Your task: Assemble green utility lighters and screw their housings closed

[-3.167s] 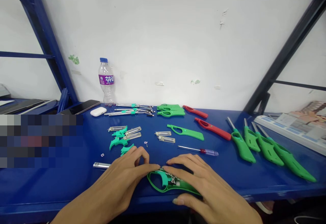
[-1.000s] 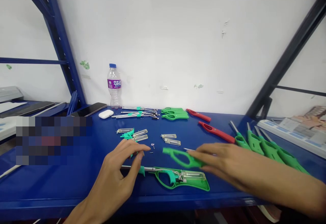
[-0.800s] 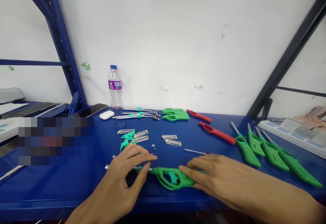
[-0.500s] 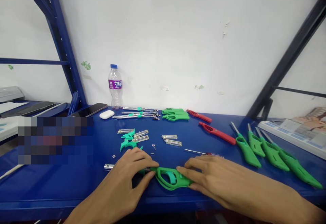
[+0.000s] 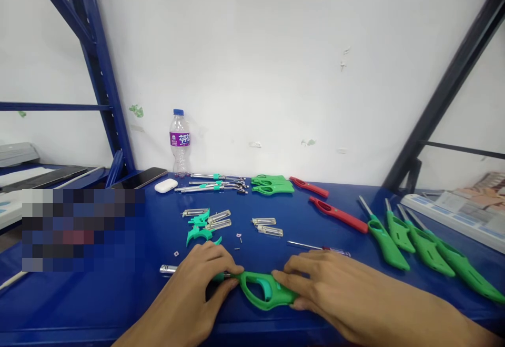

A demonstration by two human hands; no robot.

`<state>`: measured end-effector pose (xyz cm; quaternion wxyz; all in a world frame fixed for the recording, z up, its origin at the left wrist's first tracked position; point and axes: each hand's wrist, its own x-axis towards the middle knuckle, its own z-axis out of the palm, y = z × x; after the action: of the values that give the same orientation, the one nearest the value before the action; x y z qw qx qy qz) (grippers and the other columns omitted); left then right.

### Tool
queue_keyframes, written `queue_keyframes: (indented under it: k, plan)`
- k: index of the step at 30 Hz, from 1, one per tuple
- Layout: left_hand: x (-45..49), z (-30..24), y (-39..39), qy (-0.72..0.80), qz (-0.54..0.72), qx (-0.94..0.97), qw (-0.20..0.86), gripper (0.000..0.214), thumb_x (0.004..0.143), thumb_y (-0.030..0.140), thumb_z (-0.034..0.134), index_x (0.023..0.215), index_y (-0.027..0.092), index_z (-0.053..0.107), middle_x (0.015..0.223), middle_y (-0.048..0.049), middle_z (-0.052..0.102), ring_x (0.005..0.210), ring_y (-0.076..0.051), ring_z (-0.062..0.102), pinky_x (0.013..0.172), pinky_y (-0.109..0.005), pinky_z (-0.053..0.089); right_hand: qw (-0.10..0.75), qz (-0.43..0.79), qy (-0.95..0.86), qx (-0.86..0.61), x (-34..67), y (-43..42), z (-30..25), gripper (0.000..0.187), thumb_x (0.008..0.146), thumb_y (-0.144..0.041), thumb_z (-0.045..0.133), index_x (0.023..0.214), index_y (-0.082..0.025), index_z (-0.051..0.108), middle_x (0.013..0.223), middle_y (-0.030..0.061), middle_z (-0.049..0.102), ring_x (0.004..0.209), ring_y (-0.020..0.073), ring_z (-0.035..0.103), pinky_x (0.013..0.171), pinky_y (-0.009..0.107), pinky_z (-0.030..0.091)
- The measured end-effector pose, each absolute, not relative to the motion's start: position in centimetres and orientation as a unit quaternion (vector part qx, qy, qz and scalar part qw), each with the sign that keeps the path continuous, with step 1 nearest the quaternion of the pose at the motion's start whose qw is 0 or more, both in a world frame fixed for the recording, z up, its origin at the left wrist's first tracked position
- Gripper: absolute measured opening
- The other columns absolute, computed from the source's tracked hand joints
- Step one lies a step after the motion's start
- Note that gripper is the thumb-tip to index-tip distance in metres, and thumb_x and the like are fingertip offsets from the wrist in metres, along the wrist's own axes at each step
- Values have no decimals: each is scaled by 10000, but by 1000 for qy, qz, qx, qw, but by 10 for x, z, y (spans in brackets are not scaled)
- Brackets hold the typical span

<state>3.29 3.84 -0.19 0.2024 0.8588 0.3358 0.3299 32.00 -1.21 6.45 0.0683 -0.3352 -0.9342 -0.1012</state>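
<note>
A green gas lighter (image 5: 272, 300) with a teal trigger lies near the table's front edge, between my two hands. My left hand (image 5: 205, 289) pinches it at the neck, where the metal tube (image 5: 168, 269) meets the green body; the palm hides part of the tube. My right hand (image 5: 315, 284) is closed over the handle end, thumb below and fingers on top, covering the rear of the handle. Just beyond that hand lies a screwdriver (image 5: 305, 245), its handle partly hidden. Tiny metal pins and small white pieces (image 5: 239, 235) lie beyond the lighter.
Clear fuel tanks (image 5: 270, 230) and teal triggers (image 5: 201, 234) lie mid-table. Behind are metal tubes with wires (image 5: 211, 186), green shells (image 5: 274, 188) and red shells (image 5: 341, 215). Several green lighters (image 5: 389, 244) lie right. A bottle (image 5: 180, 144), earbud case (image 5: 166, 185) and phone (image 5: 144, 177) stand back left.
The view has tilted up a little, so everything sits lower. The doubled rim around the trigger opening now looks like one edge, the green halves closer together. Both hands keep their hold.
</note>
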Motion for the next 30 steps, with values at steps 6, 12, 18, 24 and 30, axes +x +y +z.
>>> queue_keyframes:
  k: [6, 12, 18, 24, 30]
  plan:
    - [34, -5, 38, 344, 342, 851, 204, 212, 1035, 170, 599, 1000, 298, 764, 999, 8, 741, 946, -219, 671, 901, -383, 501, 24, -65, -928, -366, 313, -14, 67, 260, 951, -118, 755, 1176, -239, 704, 994, 2, 737, 855, 201, 750, 684, 300, 536]
    - [39, -12, 37, 342, 354, 851, 181, 227, 1040, 155, 590, 1025, 299, 764, 978, 10, 738, 921, -218, 665, 891, -381, 492, 65, -91, -917, -384, 319, -23, 45, 309, 1020, -240, 704, 1328, -239, 681, 1125, 49, 780, 979, 255, 779, 813, 348, 633]
    - [19, 3, 34, 352, 313, 873, 130, 251, 1020, 184, 635, 1150, 341, 782, 1142, -11, 746, 1073, -247, 680, 950, -397, 545, 157, -173, -879, -415, 333, -38, -12, 494, 1136, -278, 463, 1626, -224, 465, 1349, 102, 768, 1134, 229, 783, 876, 292, 665]
    - [8, 12, 37, 385, 283, 873, 93, 178, 921, 137, 732, 960, 303, 781, 977, 13, 776, 913, -224, 727, 818, -321, 585, 247, -97, -859, -437, 330, -42, -9, 424, 1141, -310, 423, 1530, -324, 593, 1235, 59, 795, 1037, 218, 793, 858, 313, 683]
    - [32, -4, 37, 356, 318, 877, 54, 180, 1051, 196, 553, 1036, 248, 725, 1030, -33, 792, 887, -238, 747, 797, -345, 587, 258, -84, -837, -474, 320, -37, -11, 423, 1129, -389, 481, 1526, -283, 580, 1186, 79, 756, 1057, 247, 766, 862, 364, 689]
